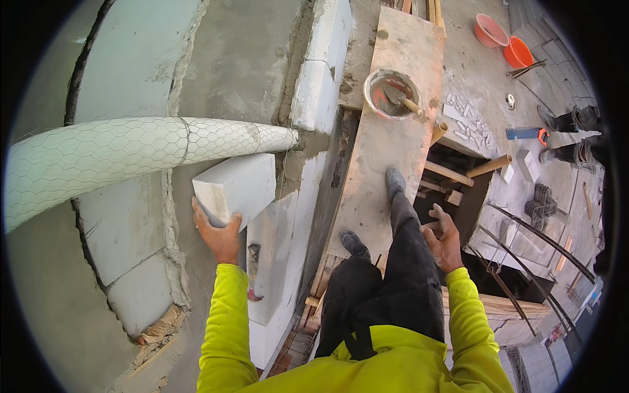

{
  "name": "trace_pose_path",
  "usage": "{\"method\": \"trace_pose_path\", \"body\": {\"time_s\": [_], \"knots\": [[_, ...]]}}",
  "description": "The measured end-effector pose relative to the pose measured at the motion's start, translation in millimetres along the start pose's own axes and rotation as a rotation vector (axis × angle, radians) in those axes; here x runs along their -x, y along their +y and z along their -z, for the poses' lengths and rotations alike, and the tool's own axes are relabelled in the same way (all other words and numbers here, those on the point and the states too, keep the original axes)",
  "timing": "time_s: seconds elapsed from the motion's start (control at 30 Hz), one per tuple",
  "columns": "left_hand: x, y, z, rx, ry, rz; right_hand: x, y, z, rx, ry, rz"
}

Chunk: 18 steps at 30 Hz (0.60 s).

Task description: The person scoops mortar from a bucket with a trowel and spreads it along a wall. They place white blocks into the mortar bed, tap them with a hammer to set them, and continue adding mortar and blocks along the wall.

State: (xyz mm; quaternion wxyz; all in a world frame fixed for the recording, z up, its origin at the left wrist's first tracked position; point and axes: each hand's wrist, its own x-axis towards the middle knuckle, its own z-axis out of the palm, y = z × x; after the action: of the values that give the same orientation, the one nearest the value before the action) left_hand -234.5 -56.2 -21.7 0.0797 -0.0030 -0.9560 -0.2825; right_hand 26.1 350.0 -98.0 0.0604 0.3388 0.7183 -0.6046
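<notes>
My left hand grips the end of a white block beside a long white column wrapped in wire mesh. Just below that block, a hammer with a red part lies on another white block along the wall. My right hand is in the air beside my right leg, fingers apart, holding nothing. Both my feet are on a plywood board. Farther up the board is a bucket of grey mortar with a trowel in it.
An opening with timber poles lies right of the board, with rebar projecting beside it. Red tubs, a saw and white offcuts lie at upper right. A person's dark legs are at the far right.
</notes>
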Motion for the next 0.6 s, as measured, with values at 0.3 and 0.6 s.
{"method": "trace_pose_path", "body": {"time_s": [0.3,0.6], "knots": [[3,-13,3,-0.063,-0.052,-0.032,4,11,-19,0.062,-0.052,0.065],[-3,-13,-15,-0.033,-0.033,0.016,12,11,-23,0.068,-0.077,0.051]]}}
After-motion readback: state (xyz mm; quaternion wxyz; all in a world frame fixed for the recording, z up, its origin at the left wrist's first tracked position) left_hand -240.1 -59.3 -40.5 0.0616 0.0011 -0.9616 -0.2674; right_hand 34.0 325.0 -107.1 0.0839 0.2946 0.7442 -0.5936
